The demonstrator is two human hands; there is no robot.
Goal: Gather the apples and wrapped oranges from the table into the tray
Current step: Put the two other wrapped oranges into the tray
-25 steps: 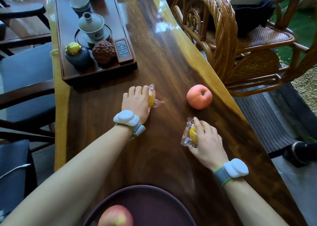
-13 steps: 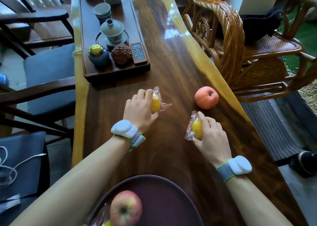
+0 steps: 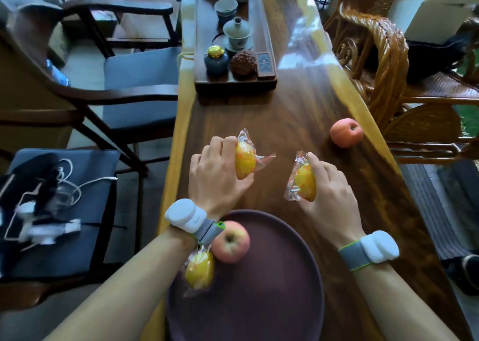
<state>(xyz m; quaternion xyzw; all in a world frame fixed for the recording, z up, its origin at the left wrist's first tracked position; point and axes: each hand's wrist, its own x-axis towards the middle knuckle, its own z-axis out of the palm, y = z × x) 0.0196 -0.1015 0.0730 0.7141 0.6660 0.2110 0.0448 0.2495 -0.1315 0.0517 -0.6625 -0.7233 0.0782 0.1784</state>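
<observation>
Glossy wood table (image 3: 305,102), round matte tray (image 3: 285,276), crinkly-wrapped oranges (image 3: 245,163) gripped.

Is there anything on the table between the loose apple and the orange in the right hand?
Nothing: in the head view, only bare wood lies between the apple and the orange held in the right hand.

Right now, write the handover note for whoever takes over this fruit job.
Left hand: shut on a wrapped orange, just beyond the tray's far rim.
Right hand: shut on a second wrapped orange, also short of the tray.
Done: one apple and one wrapped orange lie in the round tray.
Left: put both held oranges in the tray, then fetch the last apple by the table's right edge.
</observation>
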